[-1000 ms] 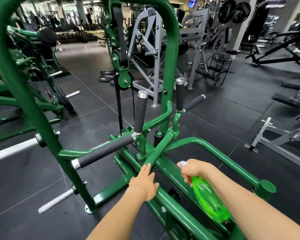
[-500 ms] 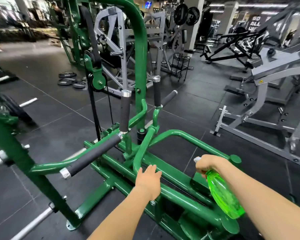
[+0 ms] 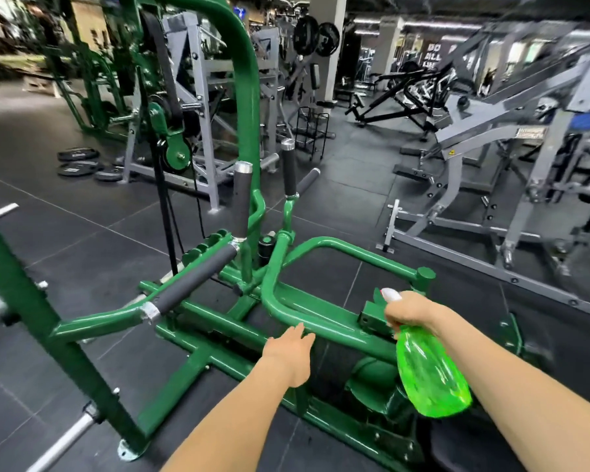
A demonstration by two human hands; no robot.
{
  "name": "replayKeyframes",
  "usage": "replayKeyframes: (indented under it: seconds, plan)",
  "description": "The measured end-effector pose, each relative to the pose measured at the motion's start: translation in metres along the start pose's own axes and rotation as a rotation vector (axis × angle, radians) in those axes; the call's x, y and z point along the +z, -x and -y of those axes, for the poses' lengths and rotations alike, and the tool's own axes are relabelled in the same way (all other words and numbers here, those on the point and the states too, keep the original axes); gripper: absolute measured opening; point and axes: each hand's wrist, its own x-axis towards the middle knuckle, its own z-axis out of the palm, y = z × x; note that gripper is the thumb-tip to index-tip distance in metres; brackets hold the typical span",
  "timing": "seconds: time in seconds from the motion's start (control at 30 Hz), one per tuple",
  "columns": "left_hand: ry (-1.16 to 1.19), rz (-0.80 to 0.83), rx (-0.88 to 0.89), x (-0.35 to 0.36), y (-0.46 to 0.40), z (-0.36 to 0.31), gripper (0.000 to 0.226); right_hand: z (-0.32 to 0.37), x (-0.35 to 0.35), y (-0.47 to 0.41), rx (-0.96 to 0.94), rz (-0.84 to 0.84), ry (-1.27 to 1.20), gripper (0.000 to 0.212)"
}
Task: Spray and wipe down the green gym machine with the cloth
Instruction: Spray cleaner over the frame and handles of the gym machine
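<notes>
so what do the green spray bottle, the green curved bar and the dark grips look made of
Translucent green spray bottle: looks like thin plastic, light passing through it. Curved green bar: probably steel tube with glossy paint, bright highlights. Dark grey handle grip: matte, finely textured, likely rubber or foam.

Floor (image 3: pixel 321 185): dark rubber tiles with thin seams.
Weight plates (image 3: pixel 79 163): black, lying flat at ten o'clock.
Grey machine (image 3: pixel 491 158): angled frame at two o'clock (partly blurred).
Wire rack (image 3: pixel 312 131): black, at twelve o'clock, by a white pillar (image 3: pixel 324 46).
</notes>
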Motion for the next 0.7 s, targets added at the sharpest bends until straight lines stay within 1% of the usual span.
replayKeyframes:
  seconds: [0.03,0.07,0.1,0.17,0.23,0.33,0.4,0.47,0.5,0.53,0.57,0.6,0.63,0.67,0.7]
  plan:
    - [-0.010,0.002,-0.002,0.005,0.004,-0.001,0.072,-0.006,0.010,0.007,-0.016,-0.005,-0.060,0.044]
    - [-0.023,0.012,0.000,0.009,0.007,-0.002,0.074,-0.010,0.021,0.015,-0.039,-0.017,-0.070,0.027]
    - [-0.043,0.032,0.010,0.016,0.009,-0.003,0.075,-0.014,0.031,0.023,-0.059,-0.024,-0.060,0.016]
    - [-0.080,0.058,0.038,0.030,0.014,-0.008,0.075,-0.024,0.054,0.038,-0.064,-0.027,-0.006,0.009]
    - [-0.053,0.077,0.057,0.041,0.022,-0.013,0.074,-0.037,0.079,0.046,-0.047,-0.010,0.013,0.015]
    - [0.064,0.084,0.040,0.055,0.031,-0.011,0.078,-0.058,0.119,0.046,0.024,0.002,0.014,0.022]
    - [0.105,0.094,0.024,0.063,0.033,-0.005,0.078,-0.069,0.139,0.045,0.043,0.030,0.048,0.015]
    - [0.133,0.118,-0.007,0.070,0.034,0.002,0.075,-0.081,0.155,0.041,0.076,0.031,0.070,0.042]
    - [0.145,0.127,-0.033,0.073,0.034,0.006,0.074,-0.086,0.160,0.041,0.088,0.030,0.053,0.045]
    - [0.152,0.134,-0.057,0.076,0.034,0.009,0.073,-0.089,0.163,0.042,0.098,0.021,0.045,0.038]
    - [0.151,0.140,-0.075,0.079,0.034,0.012,0.072,-0.090,0.164,0.042,0.115,0.020,0.044,0.021]
    - [0.146,0.154,-0.090,0.082,0.034,0.014,0.073,-0.092,0.165,0.043,0.130,0.008,0.009,0.010]
    - [0.145,0.171,-0.102,0.084,0.033,0.015,0.074,-0.097,0.168,0.038,0.143,-0.009,-0.029,0.021]
    - [0.148,0.186,-0.112,0.086,0.033,0.015,0.075,-0.100,0.168,0.037,0.139,-0.020,-0.049,0.027]
    - [0.152,0.193,-0.121,0.087,0.033,0.016,0.076,-0.102,0.169,0.037,0.135,-0.046,-0.062,0.023]
